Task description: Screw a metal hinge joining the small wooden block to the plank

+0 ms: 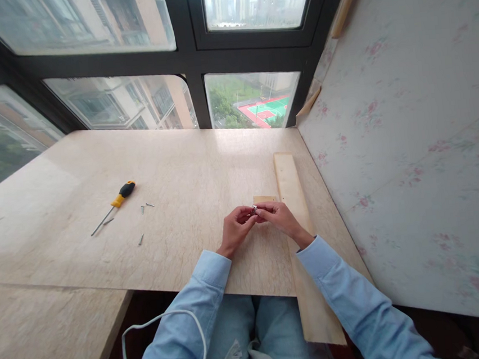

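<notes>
My left hand [236, 228] and my right hand [282, 218] meet above the tabletop, fingertips pinched together. Between them is a small shiny metal piece [254, 208], too small and covered to name its kind. Just beyond my fingers lies a small wooden piece [265, 199], partly hidden by my right hand. A long pale wooden board [291, 183] runs under my right wrist, and its near end sticks out past the table edge. Small dark holes show near the board's left edge.
A yellow and black screwdriver [123, 194] lies on the stone-patterned tabletop [171, 169] to the left. Several screws [141, 240] are scattered close to it. A floral wall [409, 146] bounds the right side, with windows behind. A white cable [163, 315] loops by my left sleeve.
</notes>
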A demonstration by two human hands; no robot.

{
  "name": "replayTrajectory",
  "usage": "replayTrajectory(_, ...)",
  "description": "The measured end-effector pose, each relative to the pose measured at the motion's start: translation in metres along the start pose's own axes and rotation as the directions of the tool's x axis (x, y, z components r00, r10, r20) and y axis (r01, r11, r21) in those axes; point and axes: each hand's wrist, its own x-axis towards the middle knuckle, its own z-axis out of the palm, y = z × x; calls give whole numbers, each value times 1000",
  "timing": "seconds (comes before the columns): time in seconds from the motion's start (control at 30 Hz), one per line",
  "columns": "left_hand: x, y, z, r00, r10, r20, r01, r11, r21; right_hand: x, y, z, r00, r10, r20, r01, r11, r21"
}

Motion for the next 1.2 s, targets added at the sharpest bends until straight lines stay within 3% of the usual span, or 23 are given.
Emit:
replayTrajectory(0.33,0,1,-3,991,-114,62,122,984,-129,-2,-4,-1,999,12,39,-12,1000,-5)
replayTrajectory(0.6,-1,-1,-4,990,-123,73,132,982,-134,-3,-10,-5,994,58,97,-55,998,-39)
replayTrajectory(1.2,0,-5,-7,981,-115,154,138,980,-145,-10,-25,-4,992,107,74,-95,984,-151)
